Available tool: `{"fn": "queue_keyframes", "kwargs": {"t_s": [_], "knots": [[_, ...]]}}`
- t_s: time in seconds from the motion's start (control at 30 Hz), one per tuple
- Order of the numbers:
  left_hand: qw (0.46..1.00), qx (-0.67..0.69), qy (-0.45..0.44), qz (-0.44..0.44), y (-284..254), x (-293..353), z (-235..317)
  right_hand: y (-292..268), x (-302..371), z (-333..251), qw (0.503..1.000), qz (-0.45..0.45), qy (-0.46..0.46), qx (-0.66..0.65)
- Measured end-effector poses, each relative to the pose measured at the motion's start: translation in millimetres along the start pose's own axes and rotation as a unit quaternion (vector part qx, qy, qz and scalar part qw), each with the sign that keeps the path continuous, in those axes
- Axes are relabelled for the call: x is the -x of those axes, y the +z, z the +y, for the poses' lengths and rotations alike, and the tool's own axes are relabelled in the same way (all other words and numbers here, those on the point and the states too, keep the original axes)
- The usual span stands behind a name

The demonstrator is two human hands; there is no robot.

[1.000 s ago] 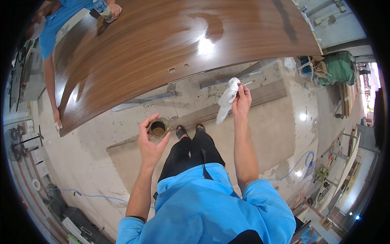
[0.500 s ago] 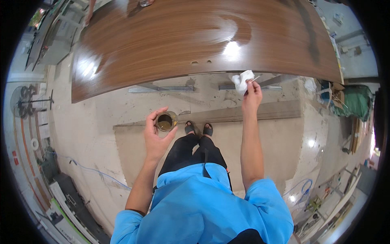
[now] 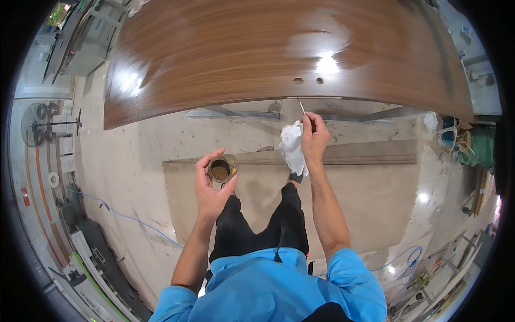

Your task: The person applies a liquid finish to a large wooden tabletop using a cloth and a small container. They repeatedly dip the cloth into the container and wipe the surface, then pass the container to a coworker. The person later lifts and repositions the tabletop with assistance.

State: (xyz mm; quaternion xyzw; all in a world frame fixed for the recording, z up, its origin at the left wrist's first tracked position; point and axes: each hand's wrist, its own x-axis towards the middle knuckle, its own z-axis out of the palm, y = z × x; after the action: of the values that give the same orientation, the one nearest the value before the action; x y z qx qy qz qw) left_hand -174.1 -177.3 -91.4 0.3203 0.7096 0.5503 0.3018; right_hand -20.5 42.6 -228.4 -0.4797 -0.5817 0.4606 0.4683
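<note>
My left hand (image 3: 208, 189) is curled round a small glass jar (image 3: 231, 161) with dark brown liquid inside, held below the near edge of a wide brown wood-grain panel (image 3: 230, 53). Pinched in the fingers of my right hand (image 3: 315, 140) is a thin pale stick (image 3: 302, 106). Its tip points up at the panel's near edge; whether it touches I cannot tell. A crumpled white cloth (image 3: 292, 146) hangs from the same hand, on its left side. Two small holes (image 3: 298, 81) show in the panel just above the stick.
Metal support legs (image 3: 230, 114) stand under the panel. A brown sheet (image 3: 257, 214) lies on the floor beneath my feet. At the left are a black fan (image 3: 36, 124) and a blue hose (image 3: 134, 222). A green bag (image 3: 483, 146) sits at the right.
My right hand has moved left and lower, so the stick now points at the panel's edge and the cloth hangs down. I have shifted left relative to the panel, with the jar still in my left hand.
</note>
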Motion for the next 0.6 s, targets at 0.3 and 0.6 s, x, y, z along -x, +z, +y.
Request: {"fn": "queue_keyframes", "kwargs": {"t_s": [0.3, 0.6], "knots": [[0.995, 0.032, 0.017, -0.088, -93, -13, -62, 48, 12, -5, 0.987, 0.134, -0.051, 0.077], [0.989, -0.006, -0.002, -0.149, -107, -9, -80, 39, 8, 19, 0.978, 0.197, -0.045, 0.059]]}}
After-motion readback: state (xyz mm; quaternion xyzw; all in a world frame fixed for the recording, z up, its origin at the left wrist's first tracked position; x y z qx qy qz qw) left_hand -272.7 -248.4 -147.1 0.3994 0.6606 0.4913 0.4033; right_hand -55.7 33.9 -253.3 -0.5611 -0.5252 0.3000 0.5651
